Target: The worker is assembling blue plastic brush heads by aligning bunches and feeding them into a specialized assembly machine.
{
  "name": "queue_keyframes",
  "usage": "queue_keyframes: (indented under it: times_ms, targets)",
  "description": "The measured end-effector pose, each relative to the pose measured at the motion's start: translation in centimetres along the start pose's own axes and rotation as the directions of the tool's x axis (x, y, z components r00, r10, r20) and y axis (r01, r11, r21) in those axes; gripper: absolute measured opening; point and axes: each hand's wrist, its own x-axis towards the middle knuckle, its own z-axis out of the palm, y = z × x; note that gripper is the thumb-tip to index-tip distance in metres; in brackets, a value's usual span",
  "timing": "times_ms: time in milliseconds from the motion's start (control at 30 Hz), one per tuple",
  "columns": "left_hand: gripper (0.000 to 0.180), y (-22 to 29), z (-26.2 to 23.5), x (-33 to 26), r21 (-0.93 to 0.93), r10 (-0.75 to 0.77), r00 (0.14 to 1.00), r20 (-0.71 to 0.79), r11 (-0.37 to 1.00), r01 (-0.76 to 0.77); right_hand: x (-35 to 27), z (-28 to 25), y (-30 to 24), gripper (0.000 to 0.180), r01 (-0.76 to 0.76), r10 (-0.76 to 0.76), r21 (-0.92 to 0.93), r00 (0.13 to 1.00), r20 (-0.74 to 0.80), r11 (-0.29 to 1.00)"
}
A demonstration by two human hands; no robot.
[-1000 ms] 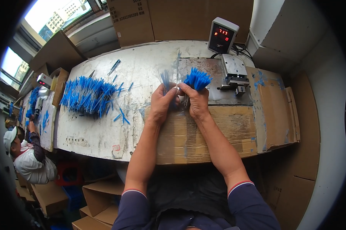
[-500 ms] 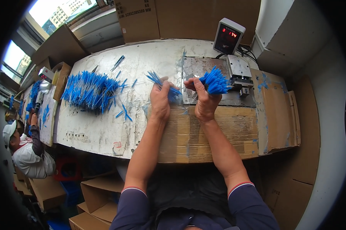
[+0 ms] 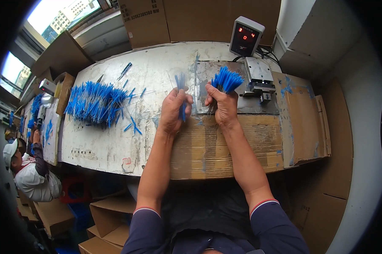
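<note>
My right hand [image 3: 225, 106] is closed round a thick bunch of blue-tipped wires [image 3: 227, 80], whose blue ends fan out above the fist while thin grey stems show below. Beside it, my left hand [image 3: 174, 109] grips a smaller bunch of blue-tipped wires [image 3: 181, 81], smeared by motion and held nearly upright, with blue also showing below the fingers. The two hands are a short way apart over the near edge of a metal plate [image 3: 206, 78]. On the table at left lies a large heap of blue-tipped wires [image 3: 93, 101], with several loose ones scattered to its right.
A metal fixture block [image 3: 258, 70] stands on the plate's right side. Behind it is a box with a red digital display [image 3: 246, 37] and cables. Flattened cardboard [image 3: 242, 148] covers the table's near right. A pen-like tool [image 3: 124, 71] lies behind the heap. Another person [image 3: 34, 178] works at far left.
The left hand's bunch has swung from slanted to nearly upright. My right hand's bunch has tipped more upward and shifted slightly left. The display's lit digits have changed.
</note>
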Motion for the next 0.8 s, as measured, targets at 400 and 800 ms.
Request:
queue_keyframes:
  times_ms: [400,800]
  targets:
    - [0.024,0.0,1.2,-0.5,0.190,-0.126,0.979,0.159,0.977,0.094,-0.6,0.6,-0.4,0.018,-0.077,0.083,-0.103,0.995,0.058,0.992]
    - [0.023,-0.4,1.4,-0.5,0.255,-0.108,0.988,0.108,0.964,0.078,-0.5,0.3,0.1,0.013,-0.146,0.147,-0.020,0.989,0.027,0.989]
